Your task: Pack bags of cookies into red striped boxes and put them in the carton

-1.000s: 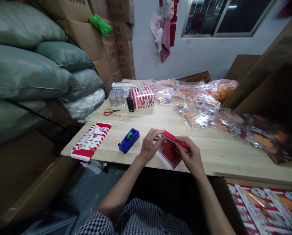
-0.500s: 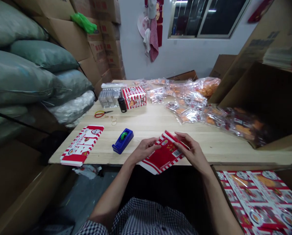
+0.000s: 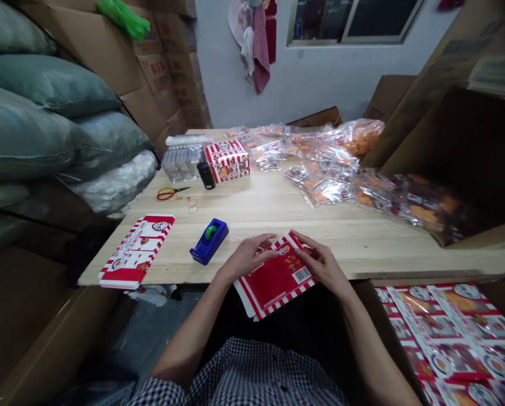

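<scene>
Both my hands hold a flattened red-and-white striped carton [image 3: 275,277] at the near edge of the wooden table [image 3: 278,214]. My left hand [image 3: 248,256] grips its upper left edge with curled fingers. My right hand [image 3: 320,262] pinches the top right flap. The carton tilts toward me, its barcode side up, and hangs partly over the table edge.
A blue tape dispenser [image 3: 209,241] sits left of my hands. A stack of flat cartons [image 3: 137,250] lies at the table's left corner. An assembled striped box [image 3: 227,159], a black cylinder [image 3: 206,175], scissors [image 3: 172,193] and several snack packets [image 3: 328,175] lie farther back. More flat cartons [image 3: 451,332] fill a box at right.
The carton has been laid flatter and lowered toward me, its barcode side turned up. Both hands stayed on it. The camera view has tilted slightly down.
</scene>
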A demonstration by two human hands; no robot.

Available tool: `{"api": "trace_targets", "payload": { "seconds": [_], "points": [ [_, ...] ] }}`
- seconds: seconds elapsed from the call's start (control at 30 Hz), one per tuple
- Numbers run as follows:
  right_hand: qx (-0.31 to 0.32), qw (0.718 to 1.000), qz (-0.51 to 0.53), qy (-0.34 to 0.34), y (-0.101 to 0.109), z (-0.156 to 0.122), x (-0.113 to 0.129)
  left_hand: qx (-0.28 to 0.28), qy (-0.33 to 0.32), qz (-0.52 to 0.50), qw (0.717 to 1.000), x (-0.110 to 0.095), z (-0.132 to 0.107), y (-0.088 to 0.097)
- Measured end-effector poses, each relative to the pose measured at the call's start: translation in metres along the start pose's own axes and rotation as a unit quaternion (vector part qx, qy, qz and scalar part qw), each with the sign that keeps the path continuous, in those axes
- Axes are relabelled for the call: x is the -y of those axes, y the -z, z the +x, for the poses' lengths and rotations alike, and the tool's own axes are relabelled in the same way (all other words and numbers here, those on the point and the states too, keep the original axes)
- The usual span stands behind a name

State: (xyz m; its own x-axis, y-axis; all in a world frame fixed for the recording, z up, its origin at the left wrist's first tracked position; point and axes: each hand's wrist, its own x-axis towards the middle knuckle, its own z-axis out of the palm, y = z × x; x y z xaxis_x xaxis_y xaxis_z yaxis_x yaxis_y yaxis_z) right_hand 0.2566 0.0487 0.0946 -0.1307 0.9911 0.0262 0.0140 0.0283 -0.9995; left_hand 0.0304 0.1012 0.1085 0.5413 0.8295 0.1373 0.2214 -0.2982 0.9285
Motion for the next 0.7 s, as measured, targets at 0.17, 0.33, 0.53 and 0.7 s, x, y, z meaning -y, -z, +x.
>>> {"api": "trace_targets", "payload": {
  "seconds": [0.17,0.33,0.53,0.7],
  "points": [
    [0.002,0.998,-0.041,0.039,-0.004,-0.003,-0.003,0.041,-0.016,-0.03,0.999,0.002,0.001,-0.006],
    [0.017,0.999,-0.029,0.012,-0.004,-0.004,-0.016,0.061,-0.005,-0.058,0.996,0.009,0.003,-0.013],
    [-0.236,0.948,0.194,-0.094,0.014,-0.011,-0.041,-0.159,0.032,-0.067,0.984,0.017,-0.011,0.033],
    [-0.3,0.889,0.315,-0.146,0.014,-0.018,-0.059,-0.223,0.069,-0.165,0.958,0.029,-0.053,0.025]
  ]
}}
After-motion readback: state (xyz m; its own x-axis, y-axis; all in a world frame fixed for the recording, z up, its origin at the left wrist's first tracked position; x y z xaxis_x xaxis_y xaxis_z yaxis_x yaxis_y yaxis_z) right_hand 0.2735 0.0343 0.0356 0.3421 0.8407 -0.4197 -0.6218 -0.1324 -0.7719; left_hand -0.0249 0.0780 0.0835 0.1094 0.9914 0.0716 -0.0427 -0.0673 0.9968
